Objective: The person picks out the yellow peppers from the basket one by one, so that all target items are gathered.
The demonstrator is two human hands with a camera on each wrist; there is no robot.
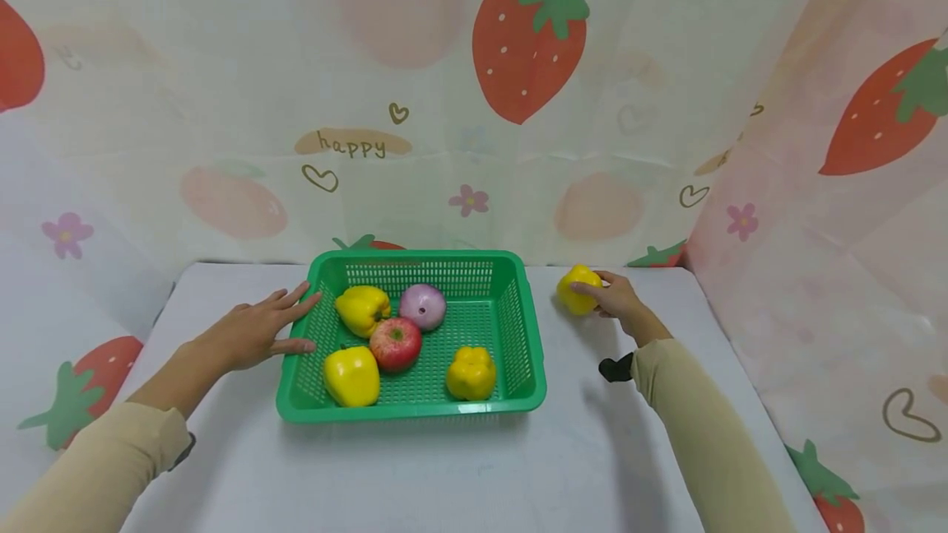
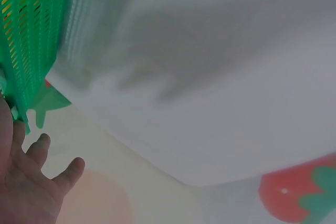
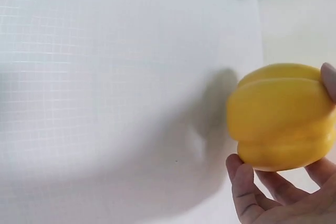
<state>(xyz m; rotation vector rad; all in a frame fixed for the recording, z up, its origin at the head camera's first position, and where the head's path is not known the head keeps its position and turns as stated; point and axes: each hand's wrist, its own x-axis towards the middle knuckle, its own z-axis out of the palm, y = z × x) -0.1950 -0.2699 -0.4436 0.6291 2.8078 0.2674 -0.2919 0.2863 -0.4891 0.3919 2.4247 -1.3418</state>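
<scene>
Beyond the basket's right side, my right hand (image 1: 616, 299) holds a yellow bell pepper (image 1: 578, 289) between thumb and fingers. In the right wrist view the fingers curl under this bell pepper (image 3: 281, 119), with its shadow on the white cloth. My left hand (image 1: 255, 331) rests on the left rim of the green basket (image 1: 411, 410), fingers spread. Inside the basket lie a yellow bell pepper (image 1: 363, 310) at the back left, another bell pepper (image 1: 351, 377) at the front left, a third bell pepper (image 1: 471, 373) at the front right, a red apple (image 1: 396, 345) and a purple onion (image 1: 423, 307).
The basket stands on a white-covered table (image 1: 415, 475). A strawberry-print curtain (image 1: 444, 187) hangs along the table's back edge and at both sides. A black strap end (image 1: 617, 368) hangs from the right sleeve.
</scene>
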